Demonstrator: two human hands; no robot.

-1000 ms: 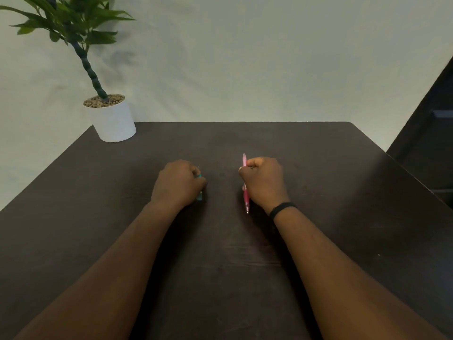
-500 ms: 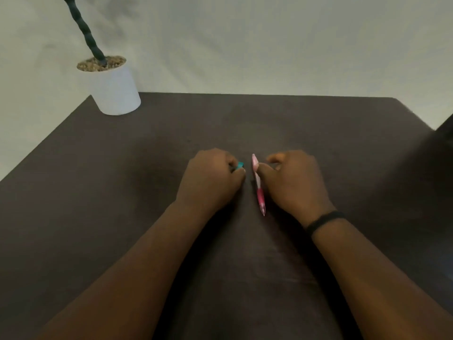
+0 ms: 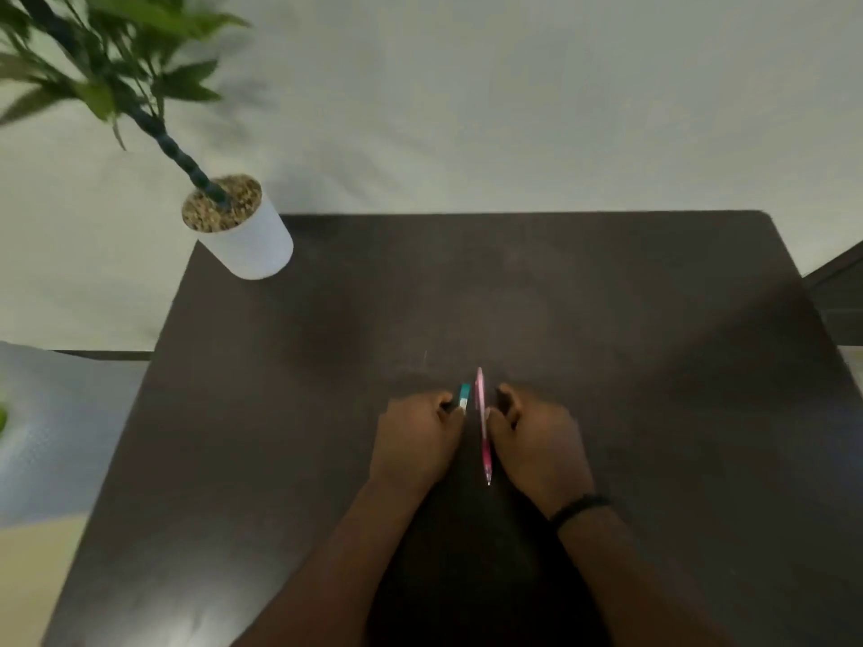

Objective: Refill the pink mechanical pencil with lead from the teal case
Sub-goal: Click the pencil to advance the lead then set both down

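My right hand [image 3: 537, 441] grips the pink mechanical pencil [image 3: 483, 427] near its middle. The pencil stands nearly upright in the picture, its tip pointing towards me. My left hand [image 3: 420, 436] is closed around the teal case [image 3: 463, 396], of which only the upper end shows past my fingers. The case's end sits right beside the pencil's upper part, almost touching it. Both hands hover close together over the dark table [image 3: 607, 329]. A black band circles my right wrist.
A white pot with a green plant [image 3: 243, 235] stands at the table's far left corner. A pale wall rises behind the table. A dark piece of furniture [image 3: 840, 296] is at the right edge, and pale floor lies to the left.
My hands have come together from about a hand's width apart, so the case now sits next to the pencil. The view has shifted and pulled back, showing more of the plant and table.
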